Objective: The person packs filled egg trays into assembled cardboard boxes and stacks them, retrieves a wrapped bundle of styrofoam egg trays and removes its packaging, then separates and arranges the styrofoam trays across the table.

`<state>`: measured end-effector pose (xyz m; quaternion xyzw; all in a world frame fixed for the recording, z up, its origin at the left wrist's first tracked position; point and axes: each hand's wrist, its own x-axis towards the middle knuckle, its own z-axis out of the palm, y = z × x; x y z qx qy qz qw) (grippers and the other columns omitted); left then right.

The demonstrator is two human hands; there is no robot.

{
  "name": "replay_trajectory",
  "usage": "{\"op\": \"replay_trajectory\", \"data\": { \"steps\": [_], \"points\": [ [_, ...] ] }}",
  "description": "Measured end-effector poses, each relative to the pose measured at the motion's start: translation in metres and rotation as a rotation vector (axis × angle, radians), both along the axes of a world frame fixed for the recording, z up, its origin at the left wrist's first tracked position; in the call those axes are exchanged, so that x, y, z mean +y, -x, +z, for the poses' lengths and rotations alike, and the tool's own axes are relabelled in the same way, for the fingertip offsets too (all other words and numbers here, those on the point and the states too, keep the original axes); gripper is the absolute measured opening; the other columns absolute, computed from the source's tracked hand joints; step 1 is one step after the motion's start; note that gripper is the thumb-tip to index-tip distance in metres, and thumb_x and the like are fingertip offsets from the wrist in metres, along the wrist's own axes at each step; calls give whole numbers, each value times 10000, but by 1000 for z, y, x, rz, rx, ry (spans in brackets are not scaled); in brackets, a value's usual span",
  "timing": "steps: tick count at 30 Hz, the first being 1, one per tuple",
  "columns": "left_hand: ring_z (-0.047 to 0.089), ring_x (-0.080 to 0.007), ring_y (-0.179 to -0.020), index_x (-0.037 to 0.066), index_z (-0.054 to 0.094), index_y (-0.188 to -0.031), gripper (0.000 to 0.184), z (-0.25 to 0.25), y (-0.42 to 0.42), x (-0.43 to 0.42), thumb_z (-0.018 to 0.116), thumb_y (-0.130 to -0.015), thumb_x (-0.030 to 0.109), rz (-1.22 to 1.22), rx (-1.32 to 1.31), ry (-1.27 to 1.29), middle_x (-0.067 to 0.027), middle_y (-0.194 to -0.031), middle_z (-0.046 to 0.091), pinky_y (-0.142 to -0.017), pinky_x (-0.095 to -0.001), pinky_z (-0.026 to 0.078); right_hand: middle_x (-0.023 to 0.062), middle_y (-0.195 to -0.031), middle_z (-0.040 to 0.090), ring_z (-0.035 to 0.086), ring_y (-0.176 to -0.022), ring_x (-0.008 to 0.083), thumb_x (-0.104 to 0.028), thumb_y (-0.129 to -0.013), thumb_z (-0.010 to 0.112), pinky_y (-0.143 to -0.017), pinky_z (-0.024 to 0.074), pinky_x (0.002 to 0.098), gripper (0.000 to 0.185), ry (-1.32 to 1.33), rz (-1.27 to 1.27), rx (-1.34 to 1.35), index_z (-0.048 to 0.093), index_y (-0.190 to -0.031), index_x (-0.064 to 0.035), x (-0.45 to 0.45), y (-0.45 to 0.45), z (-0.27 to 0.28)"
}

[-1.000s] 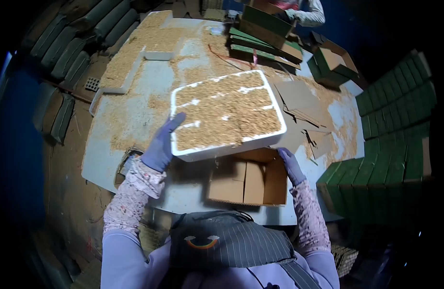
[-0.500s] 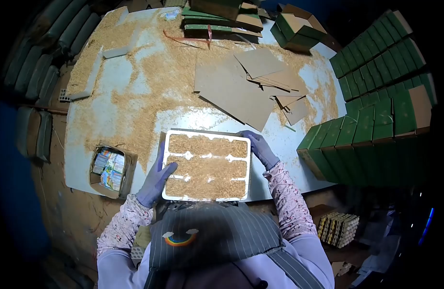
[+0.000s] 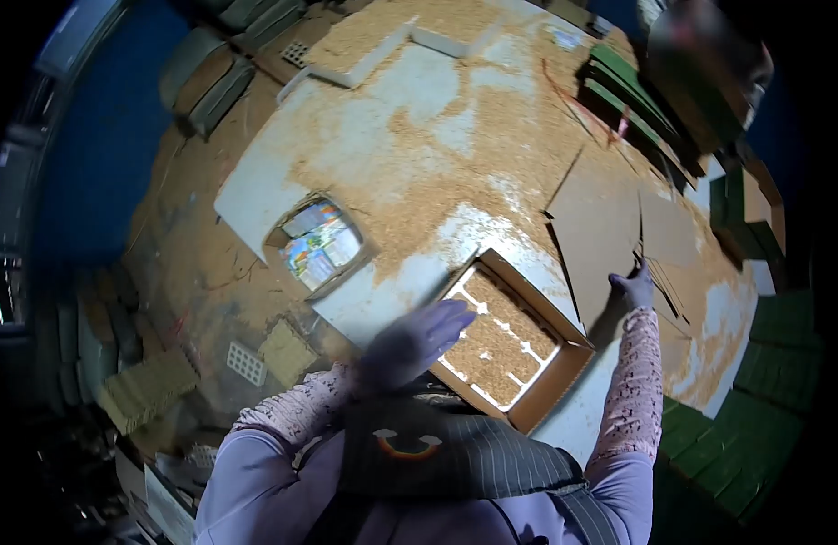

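A brown cardboard box (image 3: 546,313) sits tilted in view at the table's near edge. Inside it lies a white divided tray (image 3: 526,345), its compartments filled with tan, chaff-like material. My left hand (image 3: 414,341), gloved and blurred, is over the box's left side with its fingers stretched out. My right hand (image 3: 635,289), in a purple glove, is at the flat grey-brown cardboard sheets (image 3: 600,227) right of the box. Its thumb and fingers are apart at the sheets' edges; whether they touch a sheet is hard to tell.
Left of the box stands an open carton (image 3: 364,254) with colourful printed packets (image 3: 321,245). Loose chaff (image 3: 491,118) covers much of the table (image 3: 346,136). Green boxes (image 3: 755,381) are stacked at right; more green cardboard (image 3: 632,109) lies at the back.
Both hands have let go of the tray, which now sits lower in the box. My right hand has moved right to the sheets. The view has turned.
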<state>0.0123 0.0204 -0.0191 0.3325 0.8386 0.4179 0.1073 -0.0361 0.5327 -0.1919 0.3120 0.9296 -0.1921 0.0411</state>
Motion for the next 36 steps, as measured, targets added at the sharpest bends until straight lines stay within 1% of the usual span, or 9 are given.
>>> {"op": "replay_trajectory", "data": {
  "steps": [2,4,8,13,17,24,27,33,36],
  "points": [
    [567,-327,-1062,10,615,-1047,232,-8,19,-37,617,-838,110,411,257,156,-177,-1103,586,-903,-404,471,215,-1230,566,508,-1187,336,-275,-515,895,-1004,404,400,931,94,-36,52,463,-1295,-5,-9,9,21],
    [561,-308,-1032,23,617,-1036,270,-23,45,-93,662,-813,169,777,-49,316,-139,-1095,598,-879,-393,450,110,-975,668,620,-861,197,-180,-612,863,-776,496,302,622,498,66,335,578,-1131,10,13,10,11],
    [538,-316,-1065,45,640,-1020,326,-78,74,-141,653,-811,296,791,144,728,-119,-1016,624,-936,-426,378,36,-789,679,603,-699,107,-163,-765,752,-639,465,224,286,615,-108,125,669,-973,15,12,13,91],
    [400,-331,-1234,113,638,-1155,401,-81,93,-158,572,-865,382,795,-263,669,-119,-1308,492,-1003,-488,298,100,-965,692,626,-858,150,-180,-876,649,-771,480,254,329,372,5,384,637,-1114,47,-13,-46,168],
    [419,-265,-1204,208,613,-1233,360,-70,78,-157,527,-893,288,892,135,721,-88,-1150,537,-1057,-498,266,117,-1061,676,613,-961,157,-194,-899,631,-858,463,270,372,101,-119,489,608,-1169,61,-91,-119,226],
    [460,-263,-1163,172,651,-1145,349,7,45,-73,604,-802,130,304,607,257,-42,-1008,548,-1138,-502,182,108,-1135,630,602,-1028,232,25,-855,609,-878,494,324,250,45,-80,1005,633,-1103,10,-196,-188,202],
    [420,-264,-1273,126,650,-1041,282,-5,10,-16,672,-782,235,-255,537,382,-32,-1007,581,-1153,-509,171,119,-1066,623,600,-980,284,24,-753,652,-834,503,343,369,-312,315,783,647,-1104,-89,-251,-188,206],
    [499,-278,-1153,110,636,-1043,259,45,28,-28,654,-802,203,35,409,272,-42,-1073,583,-1041,-451,353,19,-910,608,624,-886,196,-160,-791,604,-705,517,329,130,-217,849,26,636,-917,-157,-295,-208,177],
    [526,-289,-1091,104,634,-1012,207,11,13,18,634,-814,163,-361,391,346,-70,-1023,602,-927,-435,428,38,-882,630,652,-845,219,-185,-817,582,-704,531,332,81,-83,869,-129,648,-857,-163,-303,-181,144]
  ]
}}
